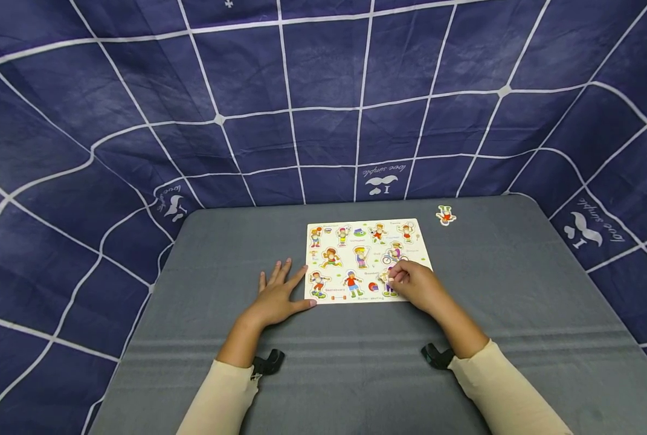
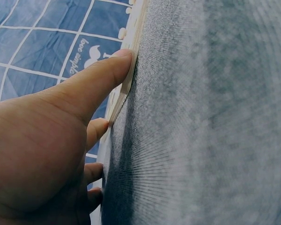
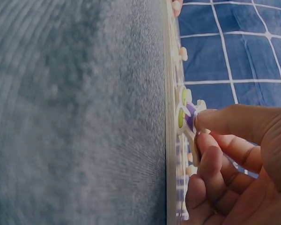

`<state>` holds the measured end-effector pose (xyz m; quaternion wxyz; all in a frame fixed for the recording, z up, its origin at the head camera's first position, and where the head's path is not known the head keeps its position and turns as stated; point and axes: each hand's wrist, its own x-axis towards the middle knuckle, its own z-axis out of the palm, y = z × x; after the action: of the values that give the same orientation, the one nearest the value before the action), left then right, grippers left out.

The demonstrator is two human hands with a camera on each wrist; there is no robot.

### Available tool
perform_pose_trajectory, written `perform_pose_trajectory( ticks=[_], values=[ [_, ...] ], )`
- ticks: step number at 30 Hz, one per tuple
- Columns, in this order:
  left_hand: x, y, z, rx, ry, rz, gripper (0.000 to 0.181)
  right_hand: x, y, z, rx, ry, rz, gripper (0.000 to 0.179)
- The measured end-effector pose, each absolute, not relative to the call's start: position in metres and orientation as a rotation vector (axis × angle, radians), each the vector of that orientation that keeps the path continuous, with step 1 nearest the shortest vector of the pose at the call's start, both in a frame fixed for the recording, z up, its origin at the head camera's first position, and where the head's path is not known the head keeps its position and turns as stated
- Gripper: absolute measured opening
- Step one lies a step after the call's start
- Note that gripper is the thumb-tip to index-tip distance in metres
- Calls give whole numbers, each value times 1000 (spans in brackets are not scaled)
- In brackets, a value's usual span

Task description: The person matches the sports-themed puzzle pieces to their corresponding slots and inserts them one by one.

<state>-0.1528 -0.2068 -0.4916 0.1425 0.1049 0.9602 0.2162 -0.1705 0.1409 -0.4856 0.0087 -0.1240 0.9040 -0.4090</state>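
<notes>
A cream wooden peg puzzle board (image 1: 336, 284) with printed sports figures lies on the table, most figures seated as flat pieces. My right hand (image 1: 418, 287) is over its near right corner, thumb and fingertips pinching a puzzle piece (image 3: 189, 115) with purple clothing and green feet. In the right wrist view that piece is tilted, its feet end right at the board's face. My left hand (image 1: 274, 302) lies at the board's left side with fingers spread. Its thumb (image 2: 119, 63) presses on the near left corner, and the index fingertip touches the left edge.
Another loose puzzle piece (image 1: 445, 215), a figure in red and green, lies beyond the board's far right corner. The grey tabletop (image 1: 519, 290) meets a blue cloth (image 1: 323, 139) with white grid lines at the back and sides. Black straps (image 1: 269, 362) sit at both wrists.
</notes>
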Motion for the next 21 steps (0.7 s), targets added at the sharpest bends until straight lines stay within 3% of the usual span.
perform_pose_trajectory(
  ticks=[21],
  values=[
    [-152, -205, -488, 319, 2779, 656, 89, -171, 140, -490, -402, 2851, -1212, 7]
  ],
)
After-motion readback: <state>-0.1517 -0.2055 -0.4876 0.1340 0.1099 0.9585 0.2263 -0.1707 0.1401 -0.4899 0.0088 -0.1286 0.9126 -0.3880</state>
